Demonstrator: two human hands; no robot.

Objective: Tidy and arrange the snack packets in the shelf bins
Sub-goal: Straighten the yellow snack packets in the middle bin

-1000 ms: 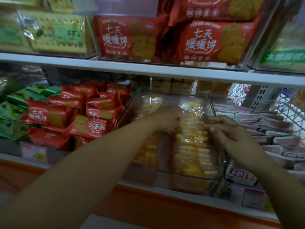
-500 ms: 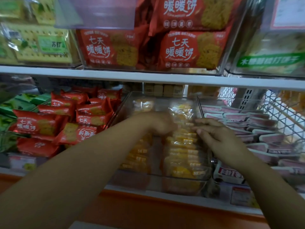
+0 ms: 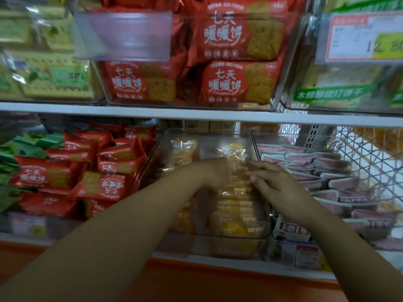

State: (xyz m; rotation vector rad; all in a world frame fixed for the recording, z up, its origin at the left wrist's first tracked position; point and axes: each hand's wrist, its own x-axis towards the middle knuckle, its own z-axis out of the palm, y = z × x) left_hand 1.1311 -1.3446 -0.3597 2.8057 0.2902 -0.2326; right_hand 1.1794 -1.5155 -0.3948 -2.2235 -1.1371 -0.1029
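A clear plastic bin [image 3: 218, 244] on the lower shelf holds rows of yellow snack packets [image 3: 237, 214] standing on edge. Both my hands are inside it, over the right-hand row. My left hand [image 3: 216, 173] is curled, its fingers closed into the tops of the yellow packets; motion blur hides the fingertips. My right hand [image 3: 281, 186] lies on the same row from the right, fingers stretched out and slightly apart, tips touching the packets close to my left hand. A second row of yellow packets [image 3: 183, 151] stands to the left, partly hidden by my left forearm.
Left of the bin lie heaped red biscuit packets [image 3: 104, 186] and green packets [image 3: 13, 162]. Pink-and-white packets [image 3: 331, 182] fill the bin on the right, beside a wire mesh [image 3: 370, 153]. The white upper shelf [image 3: 196, 115] carries bins of large red packets [image 3: 235, 83] and a price tag [image 3: 366, 38].
My view has tilted up, showing more of the upper shelf. Both hands stay on the right-hand row of yellow packets, the right fingertips now closer to the left hand.
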